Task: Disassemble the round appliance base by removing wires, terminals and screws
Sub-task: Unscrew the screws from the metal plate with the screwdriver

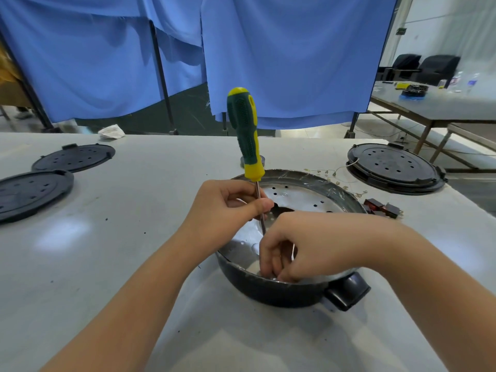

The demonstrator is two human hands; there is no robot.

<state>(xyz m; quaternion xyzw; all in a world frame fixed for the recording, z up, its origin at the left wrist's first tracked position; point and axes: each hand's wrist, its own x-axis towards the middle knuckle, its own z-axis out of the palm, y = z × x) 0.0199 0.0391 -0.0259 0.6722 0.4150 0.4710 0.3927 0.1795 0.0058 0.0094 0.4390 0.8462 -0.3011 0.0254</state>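
Observation:
The round appliance base point(316, 183) lies on the white table in front of me, black outside with a shiny perforated metal plate inside and a black handle stub at its near right. My left hand point(228, 208) pinches the metal shaft of a green and yellow screwdriver point(245, 132), which stands upright with its tip down inside the base. My right hand point(290, 245) reaches into the near part of the base with curled fingers at the metal plate; whatever small part they touch is hidden under them.
Two black perforated round covers point(72, 158) point(29, 191) lie at the left, a third point(391, 167) at the right. Loose thin wires with terminals point(332, 174) and small red-black switch parts point(383, 208) lie right of the base. Blue curtains hang behind the table.

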